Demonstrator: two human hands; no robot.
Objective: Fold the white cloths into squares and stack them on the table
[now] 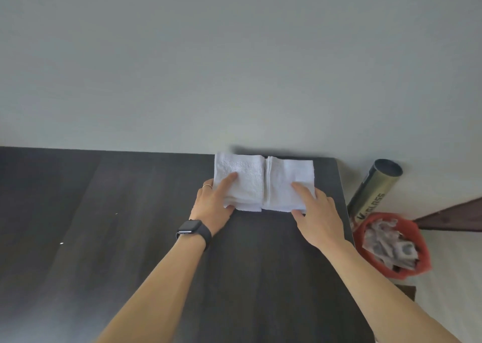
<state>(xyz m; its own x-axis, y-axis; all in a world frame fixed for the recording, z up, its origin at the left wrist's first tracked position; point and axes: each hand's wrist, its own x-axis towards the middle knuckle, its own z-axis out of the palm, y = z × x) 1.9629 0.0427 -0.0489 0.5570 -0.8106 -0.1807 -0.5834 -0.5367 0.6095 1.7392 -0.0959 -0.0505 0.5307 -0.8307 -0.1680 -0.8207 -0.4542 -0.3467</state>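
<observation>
**Kid:** What did you see first, closest to you?

**Me:** Two bare arms reaching over the dark table [130, 212]. The left wrist had a black watch [194, 229] on it.

**Kid:** And the hands?

**Me:** They were at the far right corner of the table. The left hand [215, 202] held the left cloth [242, 183], with one finger flat on top and the thumb tucked at its near edge. The right hand [317, 212] pinched the right cloth [284, 175] the same way.

**Kid:** Were the cloths folded?

**Me:** They looked like two white squares lying side by side and touching, right at the table's back edge by the wall. I couldn't tell for sure if they were two cloths or one.

**Kid:** So what was left to do?

**Me:** I think the folding was done and the stacking wasn't. Next, one square would need lifting and laying flat on the other, with the edges lined up so it didn't flop open.

**Kid:** Anything else?

**Me:** A red bin [391, 246] and a tall tube [375, 186] stood past the table's right side.
</observation>
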